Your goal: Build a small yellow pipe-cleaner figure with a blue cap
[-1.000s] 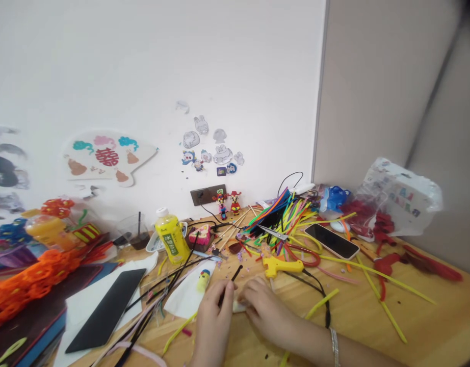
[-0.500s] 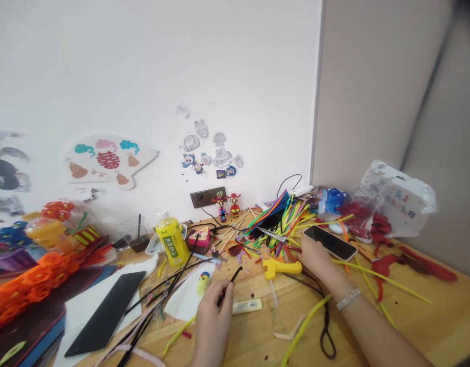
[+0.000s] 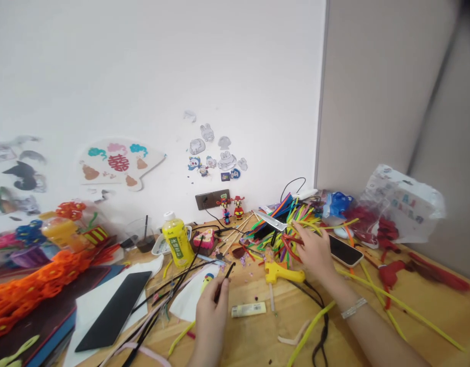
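My left hand (image 3: 212, 308) is closed around a short black pipe cleaner (image 3: 231, 269), its bent tip poking up past my thumb. Scissors (image 3: 273, 221) with red handles are in my right hand (image 3: 314, 250), the blades raised and pointing left over a pile of coloured pipe cleaners (image 3: 304, 211). Just below that hand lies a yellow glue gun (image 3: 284, 273). A phone (image 3: 345, 251) rests beside my right wrist. Partly behind my left hand is a small yellow and blue figure (image 3: 208, 279) on white paper (image 3: 181, 305).
A yellow drink bottle (image 3: 177, 242) stands left of centre, near a clear cup (image 3: 146, 242). A black panel (image 3: 114, 311) and orange fuzzy flowers (image 3: 40, 278) lie at left. A small tube (image 3: 249, 309) is in front. Plastic bags (image 3: 407, 209) stand at right.
My right hand has lifted the scissors up from the pipe cleaner pile, beside the phone. My left hand still holds the black pipe cleaner. The view has shifted slightly left.
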A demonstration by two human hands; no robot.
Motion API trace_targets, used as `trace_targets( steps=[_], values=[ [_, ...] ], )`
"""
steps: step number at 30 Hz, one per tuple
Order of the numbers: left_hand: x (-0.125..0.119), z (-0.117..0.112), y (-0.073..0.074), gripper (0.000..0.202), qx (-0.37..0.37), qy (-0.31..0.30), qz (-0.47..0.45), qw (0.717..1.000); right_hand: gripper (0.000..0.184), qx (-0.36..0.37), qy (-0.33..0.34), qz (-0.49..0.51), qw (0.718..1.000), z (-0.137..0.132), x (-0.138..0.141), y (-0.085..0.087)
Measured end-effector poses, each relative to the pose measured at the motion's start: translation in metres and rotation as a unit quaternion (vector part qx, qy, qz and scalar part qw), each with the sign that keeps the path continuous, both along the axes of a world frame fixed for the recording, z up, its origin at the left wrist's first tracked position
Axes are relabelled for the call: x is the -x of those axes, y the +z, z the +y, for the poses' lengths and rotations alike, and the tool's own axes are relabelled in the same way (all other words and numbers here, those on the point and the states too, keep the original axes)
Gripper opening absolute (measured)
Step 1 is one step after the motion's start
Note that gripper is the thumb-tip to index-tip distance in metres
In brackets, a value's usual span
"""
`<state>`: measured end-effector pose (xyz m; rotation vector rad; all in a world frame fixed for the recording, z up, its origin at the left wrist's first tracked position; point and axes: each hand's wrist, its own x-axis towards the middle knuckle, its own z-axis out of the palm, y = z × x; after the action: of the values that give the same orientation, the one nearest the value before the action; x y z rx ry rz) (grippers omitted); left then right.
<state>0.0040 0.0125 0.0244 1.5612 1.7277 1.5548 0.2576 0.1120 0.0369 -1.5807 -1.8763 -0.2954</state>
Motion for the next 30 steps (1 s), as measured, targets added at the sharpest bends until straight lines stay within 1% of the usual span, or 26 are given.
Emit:
trace_targets(
  steps=[2, 4, 7, 9, 12, 14, 16, 20, 23, 30],
  values=[
    [0.002, 0.001, 0.002, 0.028, -0.004, 0.008, -0.016, 1.000, 0.054, -0.010, 0.055, 0.041, 0.998, -0.004, 0.008, 0.002],
    [0.004, 0.003, 0.003, 0.030, -0.010, 0.016, -0.031, 0.999, 0.049, 0.013, 0.097, 0.075, 0.992, -0.013, 0.021, 0.004],
    [0.008, 0.006, 0.002, 0.034, -0.021, 0.029, -0.048, 0.998, 0.044, 0.042, 0.143, 0.084, 0.985, -0.030, 0.041, 0.006],
    [0.010, 0.007, 0.001, 0.034, -0.027, 0.037, -0.057, 0.997, 0.041, 0.052, 0.191, 0.088, 0.976, -0.038, 0.051, 0.003],
    [0.012, 0.009, -0.001, 0.033, -0.030, 0.038, -0.070, 0.996, 0.040, 0.082, 0.268, 0.108, 0.954, -0.042, 0.057, -0.006],
    [0.012, 0.009, -0.002, 0.033, -0.032, 0.033, -0.078, 0.996, 0.042, 0.107, 0.294, 0.116, 0.943, -0.044, 0.059, -0.010],
    [0.012, 0.010, -0.002, 0.033, -0.035, 0.027, -0.086, 0.995, 0.045, 0.133, 0.294, 0.120, 0.939, -0.047, 0.061, -0.011],
    [0.010, 0.009, -0.002, 0.032, -0.041, 0.014, -0.099, 0.994, 0.059, 0.183, 0.265, 0.127, 0.938, -0.059, 0.067, -0.004],
    [0.006, 0.007, -0.001, 0.032, -0.042, -0.003, -0.106, 0.994, 0.057, 0.193, 0.256, 0.131, 0.938, -0.066, 0.072, -0.001],
    [-0.004, 0.002, -0.002, 0.027, -0.019, -0.056, -0.107, 0.993, 0.053, 0.191, 0.260, 0.130, 0.938, -0.066, 0.073, -0.005]
  ],
)
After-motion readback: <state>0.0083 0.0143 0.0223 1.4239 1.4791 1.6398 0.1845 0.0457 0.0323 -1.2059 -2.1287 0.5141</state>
